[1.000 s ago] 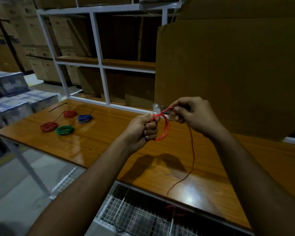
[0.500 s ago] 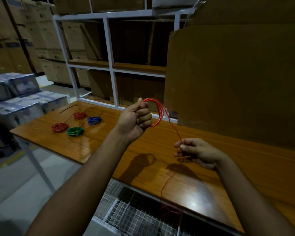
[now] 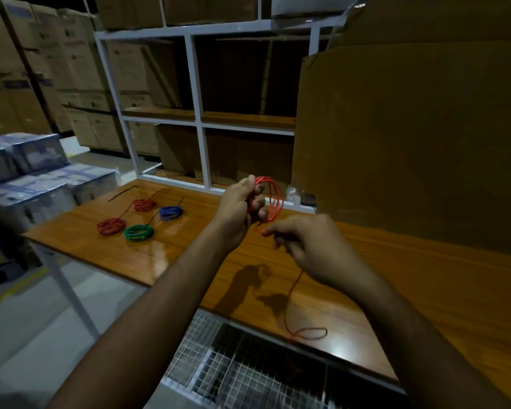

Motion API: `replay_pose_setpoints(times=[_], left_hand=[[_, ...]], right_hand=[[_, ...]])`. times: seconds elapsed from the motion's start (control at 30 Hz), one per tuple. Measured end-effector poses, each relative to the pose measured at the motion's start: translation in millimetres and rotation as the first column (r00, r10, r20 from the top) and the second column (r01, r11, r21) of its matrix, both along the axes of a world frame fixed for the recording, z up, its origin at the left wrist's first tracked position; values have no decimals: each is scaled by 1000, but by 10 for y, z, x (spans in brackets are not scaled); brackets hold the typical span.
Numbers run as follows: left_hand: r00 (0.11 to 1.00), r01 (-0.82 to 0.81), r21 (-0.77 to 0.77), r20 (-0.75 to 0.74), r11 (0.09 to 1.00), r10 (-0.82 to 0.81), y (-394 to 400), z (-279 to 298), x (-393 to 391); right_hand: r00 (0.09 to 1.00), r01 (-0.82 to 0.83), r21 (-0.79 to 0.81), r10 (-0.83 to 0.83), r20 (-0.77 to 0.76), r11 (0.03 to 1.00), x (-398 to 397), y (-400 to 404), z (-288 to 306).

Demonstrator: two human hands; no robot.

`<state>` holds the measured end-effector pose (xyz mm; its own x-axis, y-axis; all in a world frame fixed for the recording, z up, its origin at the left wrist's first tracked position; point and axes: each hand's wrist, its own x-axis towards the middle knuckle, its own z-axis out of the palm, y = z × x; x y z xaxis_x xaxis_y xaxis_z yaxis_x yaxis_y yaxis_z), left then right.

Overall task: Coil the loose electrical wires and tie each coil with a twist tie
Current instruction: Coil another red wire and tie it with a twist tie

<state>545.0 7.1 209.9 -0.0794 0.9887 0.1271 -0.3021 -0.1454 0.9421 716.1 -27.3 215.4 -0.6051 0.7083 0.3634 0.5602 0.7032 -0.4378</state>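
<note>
Presently, on and above the wooden table (image 3: 425, 290), the items stand as follows.

Left hand (image 3: 239, 206): raised above the table's middle, fingers curled tight around one side of the red wire coil (image 3: 273, 197). The coil's loops stand upright and fan out to the right of the fist.

Right hand (image 3: 310, 243): just right of and nearer than the left hand, fingers curled, pinching the same wire just below the coil. The hand is blurred, so the exact fingertip contact cannot be made out.

Loose red tail (image 3: 295, 293): runs down from the right hand to the near part of the table, where it ends in a small flat loop (image 3: 311, 333) close to the near edge.

Finished coils, far left of the table, lying flat and well apart from the hands: one red coil (image 3: 111, 226) nearest the left edge; a green coil (image 3: 139, 232) just to its right; a second red coil (image 3: 144, 204) farther back; a blue coil (image 3: 170, 213) to the right of that one. Thin dark strands lead away from these coils toward the far edge.

Surroundings: a large cardboard sheet (image 3: 410, 143) upright at the far right of the table; a white shelf frame (image 3: 199, 137) behind the table's far edge; a wire-mesh basket (image 3: 219, 364) under the near edge; wrapped cartons (image 3: 30, 178) stacked on the floor to the left.
</note>
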Motion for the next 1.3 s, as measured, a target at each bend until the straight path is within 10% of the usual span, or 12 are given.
replay_pose_setpoints(times=[0.2, 0.43, 0.7, 0.8, 1.03, 1.17, 1.3], left_hand=[[988, 58, -35, -144, 998, -62, -88, -132, -29], [976, 200, -92, 103, 975, -191, -158, -152, -81], [924, 364, -127, 172, 922, -341, -278, -118, -46], [915, 364, -111, 230, 925, -332, -278, -35, -89], [933, 281, -64, 254, 958, -257, -214, 106, -260], [938, 263, -59, 250, 963, -241, -168, 99, -194], [939, 231, -44, 272, 972, -210, -91, 83, -125]], right_hand=[[902, 331, 216, -241, -358, 919, -107, 102, 38], [997, 31, -190, -43, -58, 981, 45, 217, 161], [894, 389, 38, -367, -256, 921, 37, 517, 151], [934, 149, -349, -247, -258, 925, 159, 624, -41], [812, -397, -777, -208, -546, 488, 486, 693, -693], [853, 32, -713, -391, -345, 700, 184, 434, -728], [893, 448, -201, -427, 140, 871, -127, 205, -595]])
